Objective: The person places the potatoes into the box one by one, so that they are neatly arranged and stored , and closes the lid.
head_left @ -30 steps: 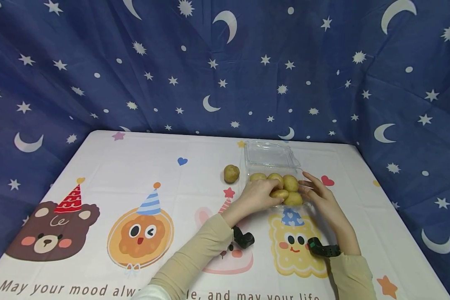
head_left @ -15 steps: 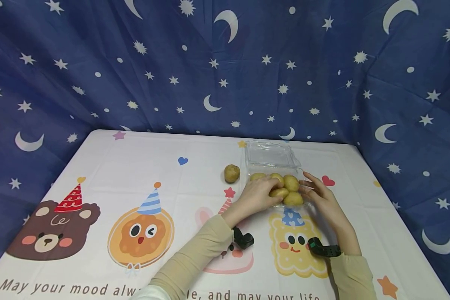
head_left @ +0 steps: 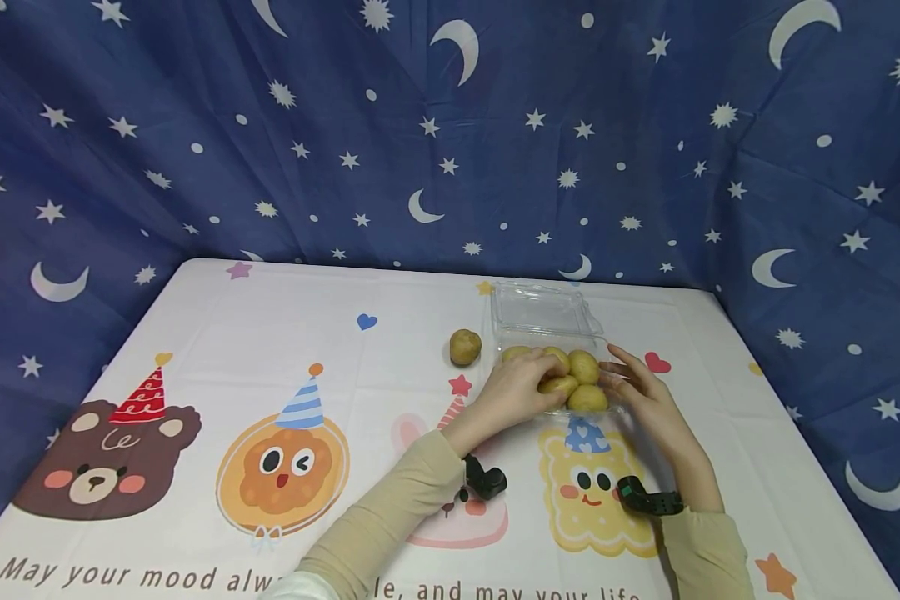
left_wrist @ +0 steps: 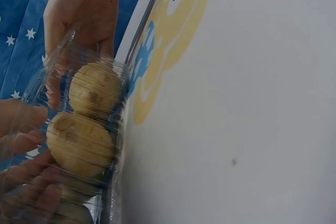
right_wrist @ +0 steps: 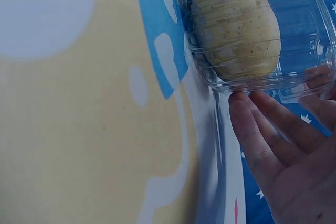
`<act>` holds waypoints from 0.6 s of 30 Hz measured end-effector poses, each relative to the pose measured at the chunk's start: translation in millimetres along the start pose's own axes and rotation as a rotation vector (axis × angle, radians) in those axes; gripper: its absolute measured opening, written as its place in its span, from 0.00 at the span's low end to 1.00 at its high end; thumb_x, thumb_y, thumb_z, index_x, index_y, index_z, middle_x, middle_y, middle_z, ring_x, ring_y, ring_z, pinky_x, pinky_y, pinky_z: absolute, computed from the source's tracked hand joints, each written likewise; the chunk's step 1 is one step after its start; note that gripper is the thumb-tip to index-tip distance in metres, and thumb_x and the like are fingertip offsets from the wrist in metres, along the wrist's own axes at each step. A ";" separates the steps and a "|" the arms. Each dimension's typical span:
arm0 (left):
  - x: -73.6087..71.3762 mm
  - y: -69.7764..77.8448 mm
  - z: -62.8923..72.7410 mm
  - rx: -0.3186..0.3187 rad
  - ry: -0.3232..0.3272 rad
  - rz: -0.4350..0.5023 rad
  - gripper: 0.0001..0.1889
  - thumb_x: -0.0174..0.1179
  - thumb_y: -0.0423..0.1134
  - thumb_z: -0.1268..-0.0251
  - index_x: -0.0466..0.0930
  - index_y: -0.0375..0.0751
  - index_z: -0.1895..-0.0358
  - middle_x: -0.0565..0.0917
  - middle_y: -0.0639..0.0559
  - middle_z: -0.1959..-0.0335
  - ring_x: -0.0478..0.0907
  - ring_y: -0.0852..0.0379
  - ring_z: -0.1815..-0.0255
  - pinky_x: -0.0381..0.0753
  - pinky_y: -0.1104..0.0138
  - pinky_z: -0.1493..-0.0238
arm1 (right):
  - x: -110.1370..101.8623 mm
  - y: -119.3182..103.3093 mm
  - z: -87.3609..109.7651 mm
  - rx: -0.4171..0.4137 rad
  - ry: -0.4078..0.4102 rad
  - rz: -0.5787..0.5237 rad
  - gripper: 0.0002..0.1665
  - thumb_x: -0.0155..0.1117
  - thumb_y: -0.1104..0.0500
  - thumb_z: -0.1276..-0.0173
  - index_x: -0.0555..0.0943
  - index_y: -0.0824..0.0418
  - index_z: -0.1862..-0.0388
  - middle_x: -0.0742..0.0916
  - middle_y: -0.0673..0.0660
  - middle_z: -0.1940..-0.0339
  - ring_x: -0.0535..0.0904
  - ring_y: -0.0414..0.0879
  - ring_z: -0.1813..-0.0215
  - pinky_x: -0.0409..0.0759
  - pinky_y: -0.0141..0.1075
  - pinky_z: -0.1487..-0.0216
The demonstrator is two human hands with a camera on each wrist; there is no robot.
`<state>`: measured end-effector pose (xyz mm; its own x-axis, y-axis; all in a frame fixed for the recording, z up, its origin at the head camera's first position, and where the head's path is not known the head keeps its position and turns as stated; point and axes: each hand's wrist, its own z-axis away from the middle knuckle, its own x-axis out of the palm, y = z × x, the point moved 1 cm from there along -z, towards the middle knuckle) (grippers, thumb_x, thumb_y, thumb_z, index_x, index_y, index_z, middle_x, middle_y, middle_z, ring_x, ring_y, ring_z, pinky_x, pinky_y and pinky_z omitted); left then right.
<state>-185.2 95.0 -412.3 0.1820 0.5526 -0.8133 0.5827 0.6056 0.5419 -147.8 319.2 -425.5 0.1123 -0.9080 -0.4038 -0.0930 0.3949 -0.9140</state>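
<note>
Several yellow potatoes point(head_left: 588, 398) fill the clear plastic clamshell container point(head_left: 510, 340), whose lid point(head_left: 542, 308) is folded back. My left hand point(head_left: 516, 388) reaches in from the left and holds a potato point(head_left: 558, 386) at the near side, its fingers over the top and thumb at the front. Part of the potatoes behind it is hidden. My right hand point(head_left: 648, 404) steadies the container's right wall; in the right wrist view its fairly straight fingertips point(right_wrist: 239, 100) touch the plastic beside a large potato point(right_wrist: 236, 30).
One browner potato point(head_left: 465, 347) lies on the tablecloth, left of the container. The printed white tablecloth point(head_left: 390, 292) covers the table, and a blue star-and-moon curtain point(head_left: 345, 100) hangs behind it.
The potato under my left hand has turned and shifted slightly within the container. My right hand stays at the container's side, and the loose potato has not moved.
</note>
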 end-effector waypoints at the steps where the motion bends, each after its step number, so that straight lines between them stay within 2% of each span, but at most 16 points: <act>1: -0.5 -0.2 0.3 0.003 0.003 0.011 0.15 0.64 0.48 0.40 0.82 0.51 0.51 0.83 0.58 0.57 0.78 0.62 0.57 0.73 0.68 0.53 | 0.1 0.0 0.2 0.000 -0.001 -0.002 0.33 0.46 0.58 0.23 0.53 0.64 0.24 0.71 0.76 0.35 0.77 0.24 0.48 0.76 0.20 0.50; 4: -2.4 -1.1 0.2 0.037 0.025 0.056 0.14 0.63 0.47 0.39 0.82 0.49 0.52 0.83 0.57 0.56 0.78 0.62 0.57 0.74 0.70 0.52 | 0.0 -0.3 0.7 0.001 -0.001 0.000 0.33 0.46 0.58 0.23 0.53 0.64 0.24 0.71 0.76 0.35 0.77 0.24 0.48 0.76 0.20 0.50; 8: -6.3 -2.7 -0.4 0.069 0.057 0.123 0.12 0.64 0.44 0.40 0.82 0.47 0.53 0.83 0.55 0.59 0.78 0.61 0.58 0.73 0.76 0.55 | -0.3 -1.0 0.9 0.005 -0.003 0.008 0.33 0.46 0.58 0.23 0.53 0.64 0.24 0.71 0.75 0.35 0.77 0.24 0.49 0.76 0.20 0.50; 13: -14.9 -2.9 0.3 0.014 0.048 0.167 0.14 0.63 0.43 0.39 0.82 0.47 0.50 0.82 0.55 0.58 0.80 0.61 0.59 0.75 0.76 0.58 | -0.1 -1.7 0.7 0.010 -0.007 0.012 0.33 0.46 0.57 0.23 0.53 0.64 0.24 0.71 0.75 0.34 0.77 0.24 0.49 0.76 0.20 0.50; 18: -22.3 -3.8 0.7 -0.028 0.046 0.155 0.15 0.61 0.44 0.38 0.81 0.49 0.48 0.82 0.56 0.55 0.80 0.62 0.56 0.76 0.75 0.58 | 0.5 -2.2 0.6 0.011 -0.003 0.010 0.33 0.46 0.57 0.23 0.53 0.64 0.24 0.71 0.75 0.34 0.77 0.24 0.49 0.76 0.20 0.50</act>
<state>-190.9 80.0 -396.3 0.2315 0.6658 -0.7093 0.5278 0.5266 0.6664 -147.0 318.0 -423.7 0.1148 -0.9036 -0.4127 -0.0837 0.4052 -0.9104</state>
